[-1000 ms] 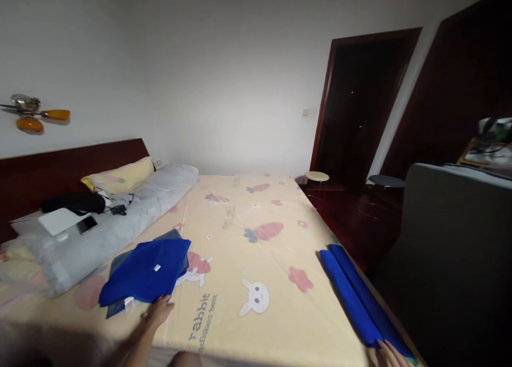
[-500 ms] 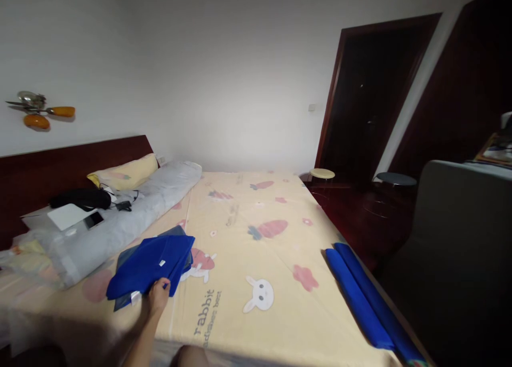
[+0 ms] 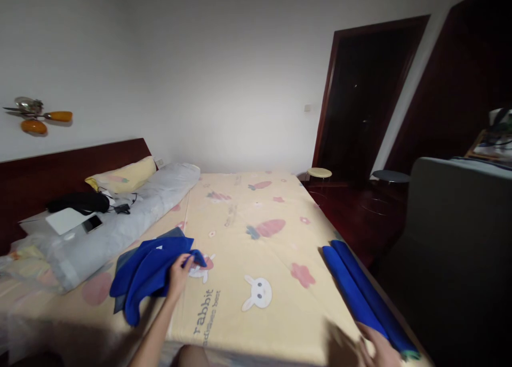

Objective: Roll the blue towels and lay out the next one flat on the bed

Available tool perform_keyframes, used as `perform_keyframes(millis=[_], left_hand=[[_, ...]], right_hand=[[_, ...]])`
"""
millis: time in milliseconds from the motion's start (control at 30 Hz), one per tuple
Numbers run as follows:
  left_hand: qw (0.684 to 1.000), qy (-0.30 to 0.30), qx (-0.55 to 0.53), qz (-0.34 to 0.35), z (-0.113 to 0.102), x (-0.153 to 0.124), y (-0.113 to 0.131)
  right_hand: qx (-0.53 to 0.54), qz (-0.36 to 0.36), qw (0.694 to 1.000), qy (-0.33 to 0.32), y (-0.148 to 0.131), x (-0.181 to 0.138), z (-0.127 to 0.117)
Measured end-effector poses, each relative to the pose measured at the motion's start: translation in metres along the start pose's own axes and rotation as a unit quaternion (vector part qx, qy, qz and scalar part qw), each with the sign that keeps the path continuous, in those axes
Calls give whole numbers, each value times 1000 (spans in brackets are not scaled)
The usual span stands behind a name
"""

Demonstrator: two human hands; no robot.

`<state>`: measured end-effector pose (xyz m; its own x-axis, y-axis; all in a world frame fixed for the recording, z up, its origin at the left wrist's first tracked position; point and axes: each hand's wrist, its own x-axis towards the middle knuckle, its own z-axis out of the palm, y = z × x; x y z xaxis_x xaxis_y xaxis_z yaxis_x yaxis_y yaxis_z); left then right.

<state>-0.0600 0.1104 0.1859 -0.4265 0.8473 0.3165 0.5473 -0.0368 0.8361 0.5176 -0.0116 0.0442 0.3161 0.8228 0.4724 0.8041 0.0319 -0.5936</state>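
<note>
My left hand grips a blue cloth, pulling its top layer up off a stack of folded cloths, with a darker grey-blue one beneath, on the bed. My right hand is at the bed's near right corner, blurred, fingers spread beside the near end of two rolled blue cloths lying along the right edge. It holds nothing that I can see.
A grey bolster and a yellow pillow lie by the dark headboard, with a phone, a white box and cables on top. Two round stools stand near the dark doorway. A grey chair back is at the right.
My left hand has closed on the blue cloth and lifted and bunched its top layer toward the right. My right hand has come back into view at the near right corner.
</note>
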Motion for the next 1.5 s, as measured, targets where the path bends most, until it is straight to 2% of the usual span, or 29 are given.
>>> perform_keyframes(millis=[67, 167, 233, 300, 400, 500, 667, 833, 1000, 1167, 1333, 1433, 1500], left_hand=[[996, -64, -53, 6, 50, -36, 21], [982, -149, -115, 5, 118, -101, 50], [969, -198, -148, 4, 150, -139, 67], [955, -239, -175, 4, 166, -166, 82], [940, -278, -200, 9, 166, -180, 101], [931, -312, -188, 29, 148, -178, 116], [941, -303, -128, 84, 124, -174, 136], [940, -297, -140, 88, 120, -175, 154], [933, -300, -174, 96, 114, -174, 170], [924, -307, -203, 104, 111, -171, 172], [928, -305, -184, 109, 114, -170, 163], [928, -299, -211, 71, 121, -171, 154], [922, -289, -259, 8, 126, -170, 147]], right_hand=[[151, 52, 979, -128, -65, -4, 29], [300, 56, 901, -309, -155, -22, 68], [361, 52, 863, -349, -195, -33, 86], [379, 61, 859, -338, -216, -39, 97], [372, 80, 882, -278, -222, -35, 98], [371, 86, 895, -233, -218, -22, 87], [352, 75, 916, -179, -219, 1, 65], [342, 54, 924, -161, -225, 13, 49], [322, 4, 933, -160, -230, 23, 30], [324, 22, 930, -170, -233, 29, 21], [352, 45, 910, -213, -230, 28, 24], [359, 50, 903, -230, -229, 28, 23], [357, 52, 905, -224, -228, 28, 19]])
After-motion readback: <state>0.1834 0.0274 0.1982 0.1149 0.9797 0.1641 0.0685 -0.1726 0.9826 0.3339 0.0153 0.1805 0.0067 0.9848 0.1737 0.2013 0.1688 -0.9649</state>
